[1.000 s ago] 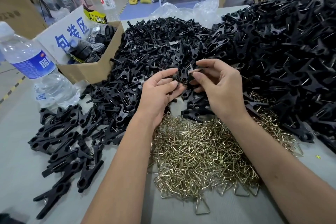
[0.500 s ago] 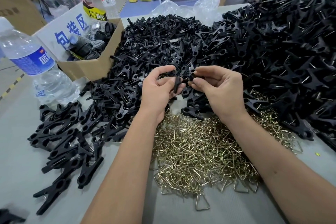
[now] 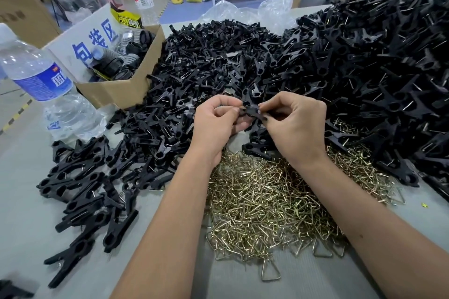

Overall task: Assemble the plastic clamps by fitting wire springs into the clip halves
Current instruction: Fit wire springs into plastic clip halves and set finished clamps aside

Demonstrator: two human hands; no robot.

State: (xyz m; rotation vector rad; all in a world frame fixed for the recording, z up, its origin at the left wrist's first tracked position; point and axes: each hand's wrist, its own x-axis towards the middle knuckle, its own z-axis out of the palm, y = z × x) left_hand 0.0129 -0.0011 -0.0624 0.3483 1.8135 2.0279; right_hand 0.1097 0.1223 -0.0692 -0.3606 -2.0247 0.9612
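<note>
While I watch: left hand (image 3: 216, 120) and right hand (image 3: 295, 121) pinch one black plastic clamp (image 3: 250, 110).
Done: black spring-fitted clamps (image 3: 379, 60), 2 o'clock.
Left: brass wire springs (image 3: 267, 204), 6 o'clock; many.

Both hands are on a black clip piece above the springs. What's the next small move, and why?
Probably press the black plastic clip piece together. Left hand and right hand both pinch it at the fingertips. No spring is visible in it; if none is fitted, take one from the brass-coloured wire spring pile.
</note>
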